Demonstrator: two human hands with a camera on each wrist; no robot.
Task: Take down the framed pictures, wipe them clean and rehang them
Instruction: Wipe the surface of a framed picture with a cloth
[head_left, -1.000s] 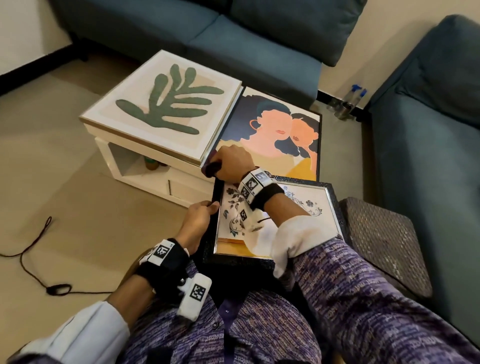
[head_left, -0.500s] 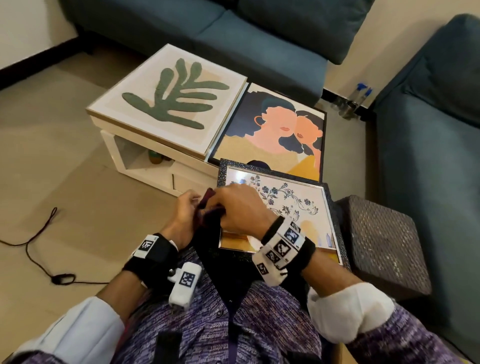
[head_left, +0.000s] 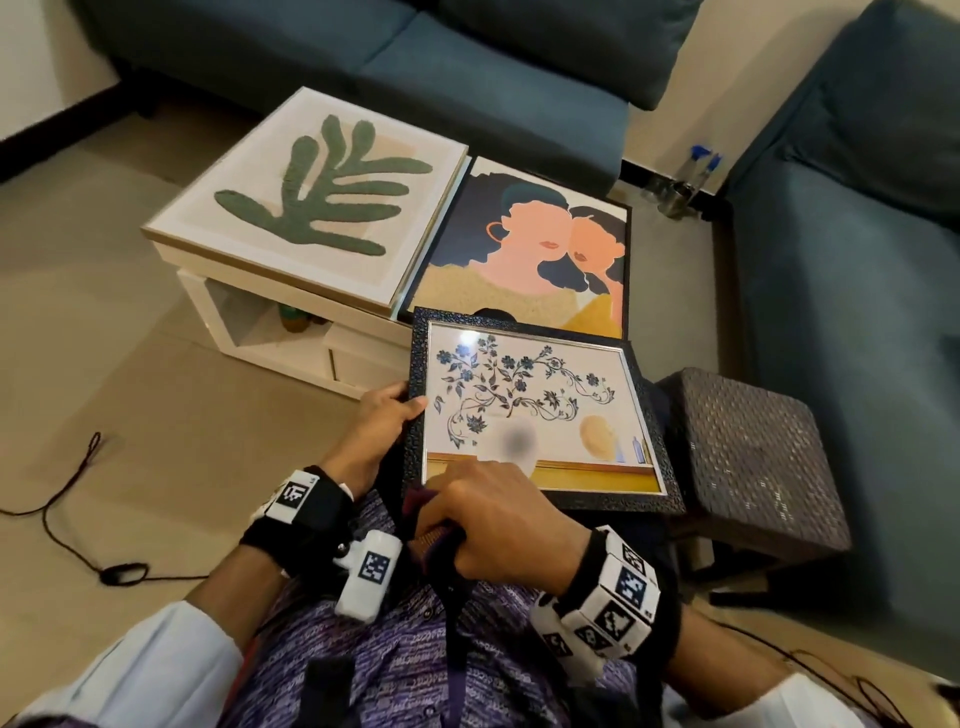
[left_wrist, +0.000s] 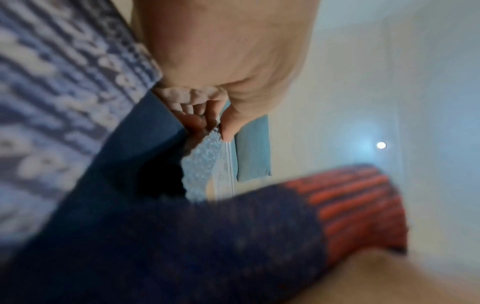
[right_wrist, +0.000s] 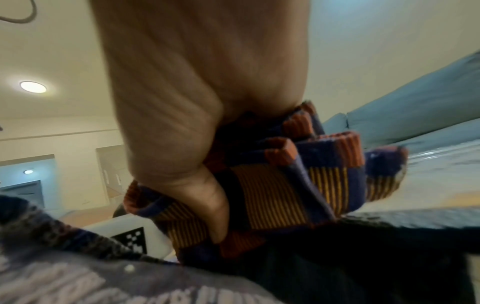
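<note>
A black-framed flower picture (head_left: 530, 410) lies tilted on my lap. My left hand (head_left: 387, 415) grips its left edge, thumb on the front (left_wrist: 228, 121), fingers behind the textured frame (left_wrist: 200, 164). My right hand (head_left: 493, 519) grips a bunched navy, orange and yellow striped cloth (right_wrist: 285, 174) at the frame's near-left corner; the cloth (head_left: 431, 535) hangs down over my lap. A green leaf picture (head_left: 311, 197) lies flat on the white coffee table (head_left: 270, 332). A portrait picture (head_left: 535, 260) in a black frame leans beside it.
A teal sofa (head_left: 467, 67) runs along the far wall and another (head_left: 857, 312) stands at the right. A dark woven stool (head_left: 753, 457) sits by my right knee. A black cable (head_left: 78, 519) lies on the floor at the left. Spray bottles (head_left: 685, 182) stand in the corner.
My right hand has drawn the cloth down the frame's left side, from its far-left corner to the near-left corner. My left hand has shifted up along the left edge.
</note>
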